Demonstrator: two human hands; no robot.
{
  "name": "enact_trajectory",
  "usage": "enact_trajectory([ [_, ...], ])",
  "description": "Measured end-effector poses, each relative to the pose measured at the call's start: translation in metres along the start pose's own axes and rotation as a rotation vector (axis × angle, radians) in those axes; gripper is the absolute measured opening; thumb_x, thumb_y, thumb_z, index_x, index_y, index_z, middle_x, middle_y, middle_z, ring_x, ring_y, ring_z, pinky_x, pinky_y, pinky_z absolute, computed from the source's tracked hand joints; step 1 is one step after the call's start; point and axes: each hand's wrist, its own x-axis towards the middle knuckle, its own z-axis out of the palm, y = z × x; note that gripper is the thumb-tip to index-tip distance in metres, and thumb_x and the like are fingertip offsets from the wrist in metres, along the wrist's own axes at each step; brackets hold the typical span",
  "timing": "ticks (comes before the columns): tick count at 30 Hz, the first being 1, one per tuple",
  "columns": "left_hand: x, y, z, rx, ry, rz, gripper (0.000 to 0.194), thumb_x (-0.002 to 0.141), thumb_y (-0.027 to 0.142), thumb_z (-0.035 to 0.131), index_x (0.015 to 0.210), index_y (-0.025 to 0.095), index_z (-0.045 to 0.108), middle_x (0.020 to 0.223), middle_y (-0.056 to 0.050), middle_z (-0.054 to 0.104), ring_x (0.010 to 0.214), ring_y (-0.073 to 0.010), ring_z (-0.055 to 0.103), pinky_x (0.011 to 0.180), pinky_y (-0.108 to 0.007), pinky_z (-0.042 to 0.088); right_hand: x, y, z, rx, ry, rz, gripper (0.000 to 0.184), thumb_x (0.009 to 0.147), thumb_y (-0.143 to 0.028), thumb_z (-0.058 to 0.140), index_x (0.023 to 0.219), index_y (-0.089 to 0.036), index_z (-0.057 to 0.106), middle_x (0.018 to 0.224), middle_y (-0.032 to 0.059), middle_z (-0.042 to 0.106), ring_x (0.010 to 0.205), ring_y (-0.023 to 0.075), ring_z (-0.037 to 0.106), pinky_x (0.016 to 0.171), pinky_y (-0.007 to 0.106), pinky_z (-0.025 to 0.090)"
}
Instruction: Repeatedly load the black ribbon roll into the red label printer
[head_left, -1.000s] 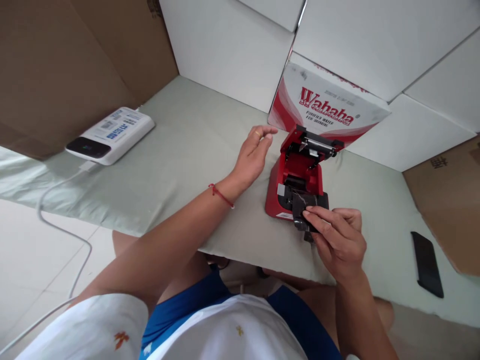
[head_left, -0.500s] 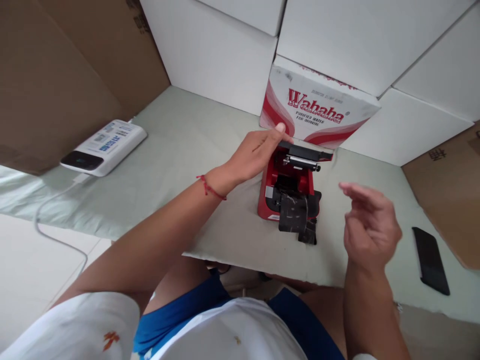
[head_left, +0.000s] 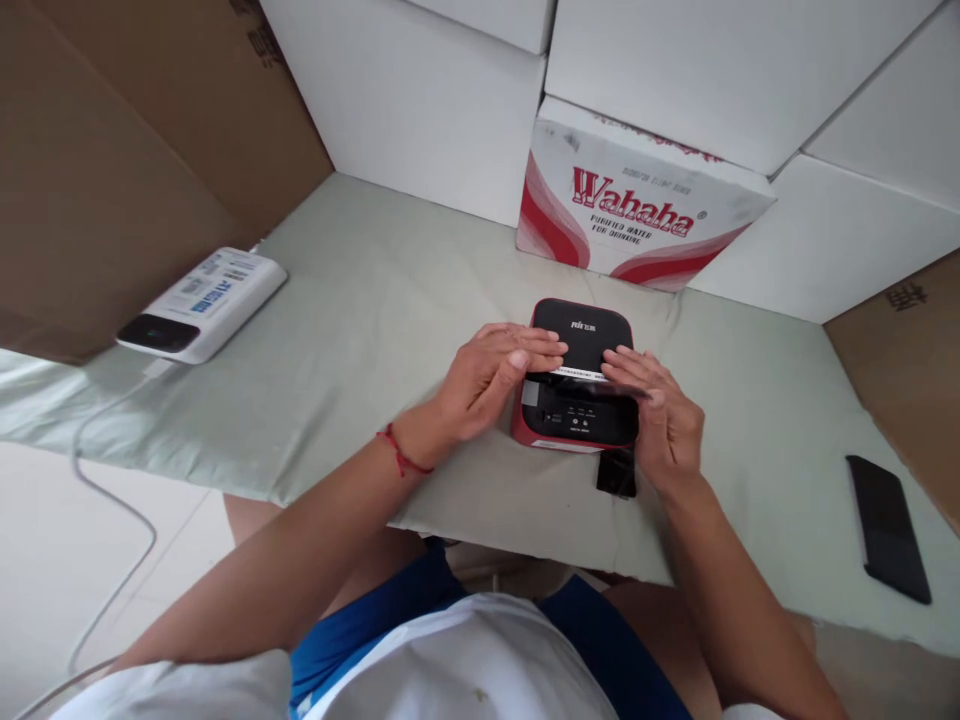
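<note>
The red-and-black device (head_left: 581, 350) was seen, lid down, near the table's (head_left: 375, 290) front edge, cloth exposed leftward. Its lid was touched by the open, empty left hand (head_left: 491, 378) and right hand (head_left: 664, 415), grip undeterminable.

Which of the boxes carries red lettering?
The Wahaha box, behind the black-and-red device; the plain white boxes and brown boxes show no red print.

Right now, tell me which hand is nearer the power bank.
Left. Your left hand touches the black lid, right of the power bank; your right hand, farther right, touches the lid too.
</note>
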Motion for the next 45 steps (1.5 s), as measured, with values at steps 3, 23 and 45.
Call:
enact_trajectory([
  [3, -0.005, -0.002, 0.006, 0.010, 0.032, -0.001, 0.063, 0.119, 0.052, 0.030, 0.117, 0.028, 0.088, 0.129, -0.010, 0.087, 0.133, -0.0264, 0.079, 0.121, -0.050, 0.050, -0.002, 0.001, -0.001, -0.001, -0.018, 0.030, 0.059, 0.120, -0.047, 0.029, 0.129, -0.030, 0.085, 0.140, 0.0073, 0.082, 0.145, 0.0276, 0.070, 0.133, 0.063, 0.044],
  [23, -0.012, -0.046, 0.020, -0.774, -0.173, -0.398, 0.122, 0.086, 0.051, 0.086, 0.181, 0.049, 0.010, 0.194, 0.003, 0.010, 0.181, -0.0322, 0.007, 0.147, -0.053, 0.009, -0.029, -0.046, 0.009, -0.337, 0.193, -0.179, 0.060, 0.099, -0.008, 0.064, 0.146, -0.044, 0.070, 0.118, 0.0056, 0.080, 0.097, 0.0290, 0.074, 0.087, 0.047, 0.052],
  [45, 0.006, -0.049, 0.016, -0.776, 0.457, -0.667, 0.005, 0.081, 0.015, 0.059, 0.082, 0.020, 0.059, 0.094, -0.003, 0.071, 0.077, -0.0108, 0.064, 0.070, -0.024, 0.053, 0.057, -0.046, -0.046, -0.310, 0.368, 0.058, 0.045, 0.110, -0.059, 0.061, 0.135, -0.028, 0.081, 0.112, 0.0123, 0.082, 0.101, 0.0343, 0.078, 0.083, 0.048, 0.061],
])
